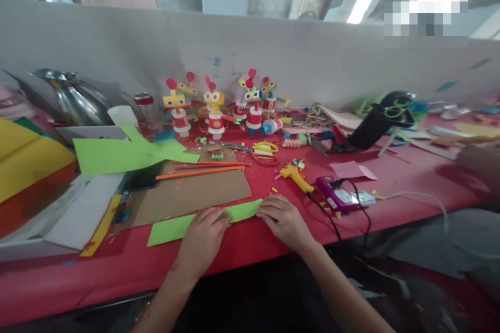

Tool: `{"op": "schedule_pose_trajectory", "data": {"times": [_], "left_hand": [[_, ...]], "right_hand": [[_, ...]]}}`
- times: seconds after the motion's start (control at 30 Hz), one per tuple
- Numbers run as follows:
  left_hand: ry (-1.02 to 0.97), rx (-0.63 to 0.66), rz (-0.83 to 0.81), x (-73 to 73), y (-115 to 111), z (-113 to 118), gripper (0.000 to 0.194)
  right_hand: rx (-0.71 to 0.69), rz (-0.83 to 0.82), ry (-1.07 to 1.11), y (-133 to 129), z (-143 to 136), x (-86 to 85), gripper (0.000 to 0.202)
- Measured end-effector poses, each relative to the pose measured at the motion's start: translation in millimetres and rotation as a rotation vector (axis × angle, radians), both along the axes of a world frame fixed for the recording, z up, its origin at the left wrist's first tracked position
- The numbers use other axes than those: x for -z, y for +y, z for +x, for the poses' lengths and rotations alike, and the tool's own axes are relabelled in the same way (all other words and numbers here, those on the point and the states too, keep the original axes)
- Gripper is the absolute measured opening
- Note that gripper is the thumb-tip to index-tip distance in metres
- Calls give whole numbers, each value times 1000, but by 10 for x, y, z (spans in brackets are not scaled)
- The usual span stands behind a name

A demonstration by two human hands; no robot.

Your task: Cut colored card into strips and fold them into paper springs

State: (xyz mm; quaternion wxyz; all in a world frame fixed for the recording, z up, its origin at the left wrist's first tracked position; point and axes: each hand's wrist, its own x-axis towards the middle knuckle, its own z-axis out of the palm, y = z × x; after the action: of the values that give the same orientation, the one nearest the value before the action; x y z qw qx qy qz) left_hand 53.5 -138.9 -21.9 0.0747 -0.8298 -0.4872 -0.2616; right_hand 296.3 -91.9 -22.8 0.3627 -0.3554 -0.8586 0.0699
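A long light-green paper strip [172,230] lies on the red tabletop, along the front edge of a brown cardboard sheet [191,193]. My left hand [205,234] is closed over the middle of the strip, its fingers bent and pressed together on the paper. At the strip's right end, my right hand [285,221] pinches the paper between thumb and fingers. Thin orange and red paper strips [203,169] lie on the cardboard beyond my hands. Past my right hand rests a yellow glue gun [297,178], its black cord running toward me.
Paper figures [214,114] with red bodies stand along the grey partition. Yellow-handled scissors [265,148] lie before them. A purple power strip [339,193] sits at right with cords trailing off. Green paper sheets [117,156] overhang a white box [89,213] at left.
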Motion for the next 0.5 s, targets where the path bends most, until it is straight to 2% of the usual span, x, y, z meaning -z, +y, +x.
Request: {"op": "schedule_pose_trajectory", "data": {"times": [0.1,0.2,0.33,0.5], "left_hand": [[59,1,10,-49,-31,-11,20],[58,7,-41,-78,-54,-3,20],[53,-10,-63,-86,-70,0,14],[58,-3,-71,-95,-76,-8,18]], "right_hand": [[24,58,-123,-45,-5,-30,16],[-5,45,-221,-68,-12,-40,21],[-41,-26,-181,-47,-19,-34,18],[-46,-90,-155,-37,-96,-19,17]]}}
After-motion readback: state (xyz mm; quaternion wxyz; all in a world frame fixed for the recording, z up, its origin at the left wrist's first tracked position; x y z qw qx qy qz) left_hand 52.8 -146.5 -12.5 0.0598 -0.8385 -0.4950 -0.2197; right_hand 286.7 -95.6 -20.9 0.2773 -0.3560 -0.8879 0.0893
